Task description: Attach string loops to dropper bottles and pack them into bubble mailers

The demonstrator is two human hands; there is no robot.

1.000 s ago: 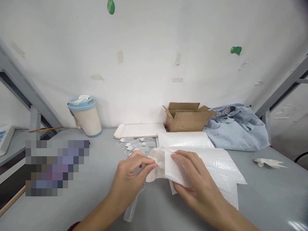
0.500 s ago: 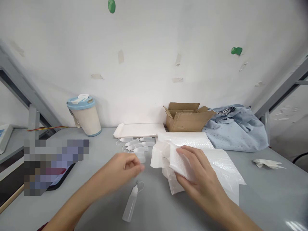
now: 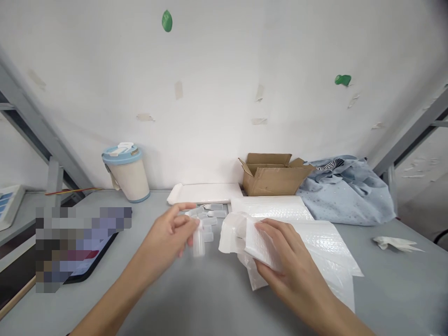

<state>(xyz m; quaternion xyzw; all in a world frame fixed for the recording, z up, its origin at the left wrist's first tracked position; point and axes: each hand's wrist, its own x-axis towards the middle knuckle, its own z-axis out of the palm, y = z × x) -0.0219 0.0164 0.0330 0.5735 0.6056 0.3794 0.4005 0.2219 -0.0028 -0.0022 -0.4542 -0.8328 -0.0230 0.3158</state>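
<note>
My left hand (image 3: 171, 228) pinches a small translucent squeeze bottle (image 3: 198, 243) near its upper end. The bottle hangs upright and slightly blurred, its lower end pointing down. Beyond it, several similar bottles (image 3: 217, 213) lie on the grey table, partly hidden by my left fingers. My right hand (image 3: 285, 256) is closed around a white bubble mailer (image 3: 257, 242), whose open flap end (image 3: 231, 232) faces left toward the bottle. Bottle and mailer are apart. More white bubble mailers (image 3: 325, 242) lie flat under and beyond my right hand.
A cardboard box (image 3: 276, 179) with raised flaps stands by the wall, next to a light blue cloth bag (image 3: 346, 196). A white packet (image 3: 206, 192) lies at the back. At left are a lidded cup (image 3: 129, 177) and a phone (image 3: 87, 266). A crumpled tissue (image 3: 395, 243) lies right.
My left hand has taken hold of the bottle that lay alone near the front and lifted it off the table. My right hand keeps the mailer in nearly the same place.
</note>
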